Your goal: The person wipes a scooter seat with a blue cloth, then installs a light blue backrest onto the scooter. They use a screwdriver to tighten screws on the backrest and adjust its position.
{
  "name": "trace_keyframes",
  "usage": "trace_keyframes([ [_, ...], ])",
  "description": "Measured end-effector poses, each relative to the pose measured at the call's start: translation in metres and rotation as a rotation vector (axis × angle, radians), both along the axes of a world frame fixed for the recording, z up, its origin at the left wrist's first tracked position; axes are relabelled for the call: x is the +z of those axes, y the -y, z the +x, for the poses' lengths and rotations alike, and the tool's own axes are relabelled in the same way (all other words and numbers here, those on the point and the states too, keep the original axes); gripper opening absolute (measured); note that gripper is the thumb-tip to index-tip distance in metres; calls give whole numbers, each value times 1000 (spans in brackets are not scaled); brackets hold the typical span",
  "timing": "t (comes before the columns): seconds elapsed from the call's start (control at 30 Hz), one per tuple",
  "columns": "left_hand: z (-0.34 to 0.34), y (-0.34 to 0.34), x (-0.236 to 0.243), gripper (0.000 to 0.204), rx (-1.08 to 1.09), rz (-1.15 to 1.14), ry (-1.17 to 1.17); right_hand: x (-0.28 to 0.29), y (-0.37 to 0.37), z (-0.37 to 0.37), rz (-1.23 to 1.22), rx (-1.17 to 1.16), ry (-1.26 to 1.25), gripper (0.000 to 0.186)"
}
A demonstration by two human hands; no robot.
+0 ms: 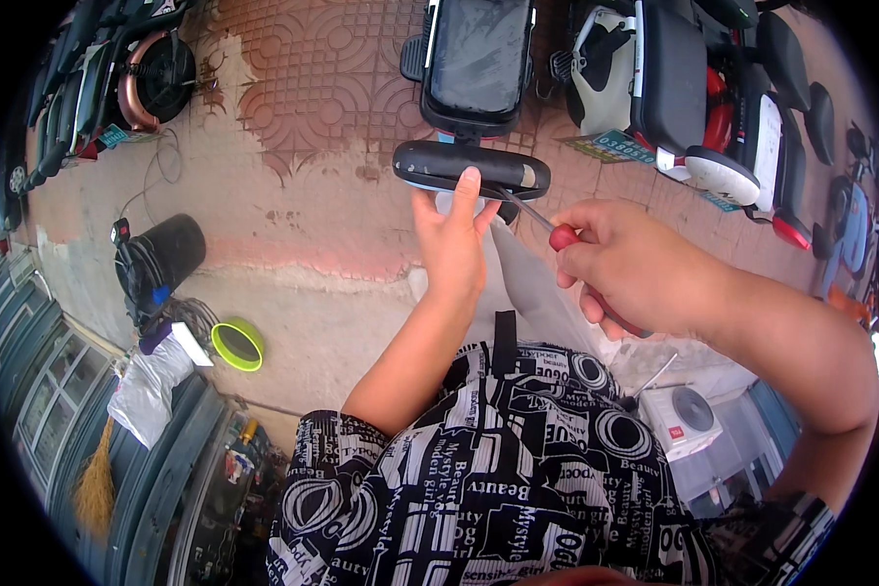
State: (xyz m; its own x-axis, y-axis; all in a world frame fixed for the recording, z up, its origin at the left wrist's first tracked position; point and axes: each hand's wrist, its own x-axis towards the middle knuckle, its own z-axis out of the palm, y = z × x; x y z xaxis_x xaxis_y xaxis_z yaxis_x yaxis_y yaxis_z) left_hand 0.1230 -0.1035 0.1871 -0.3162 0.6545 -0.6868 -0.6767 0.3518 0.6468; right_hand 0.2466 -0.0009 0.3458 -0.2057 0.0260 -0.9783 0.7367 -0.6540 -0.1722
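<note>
A black padded backrest [430, 158] stands at the rear of an electric scooter, behind its long dark seat [479, 59]. Worn, pale patches mark the pad's right end. My left hand [454, 244] is closed on the backrest's near edge, thumb on top and fingers underneath. In my right hand [645, 269] is a screwdriver [563, 237] with a red handle, its thin metal shaft pointing up and left. The shaft's tip meets the near edge of the backrest, just right of my left thumb. Whether the tip is under the cover, I cannot tell.
Several parked scooters [669, 73] stand at the right, and more [151, 83] at the far left. A black bucket [174, 249], a lime-green basin [237, 346] and a straw broom [96, 488] are at the left. An outdoor air-conditioner unit [681, 422] sits lower right.
</note>
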Motion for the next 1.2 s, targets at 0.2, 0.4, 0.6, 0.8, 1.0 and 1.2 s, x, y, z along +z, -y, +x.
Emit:
trace_keyframes([
  [0.2, 2, -2, -2, 43, 50, 7, -7, 0, 6, -6, 73, 19, -16, 15],
  [0.4, 3, -2, 1, 42, 71, -19, 1, -6, 16, -5, 124, -9, -29, 14],
  [0.6, 4, -3, 4, 42, 81, 7, 14, -5, 14, -6, 87, 45, 7, 9],
  [0.8, 3, -4, 6, 42, 61, -39, 2, -1, 16, -10, 114, 54, 21, 10],
  [1.0, 3, -3, 6, 45, 71, -27, 13, 1, 20, -11, 207, 94, -19, 16],
  [1.2, 5, 0, 7, 51, 75, -20, 13, -4, 29, -8, 386, 262, -43, 18],
])
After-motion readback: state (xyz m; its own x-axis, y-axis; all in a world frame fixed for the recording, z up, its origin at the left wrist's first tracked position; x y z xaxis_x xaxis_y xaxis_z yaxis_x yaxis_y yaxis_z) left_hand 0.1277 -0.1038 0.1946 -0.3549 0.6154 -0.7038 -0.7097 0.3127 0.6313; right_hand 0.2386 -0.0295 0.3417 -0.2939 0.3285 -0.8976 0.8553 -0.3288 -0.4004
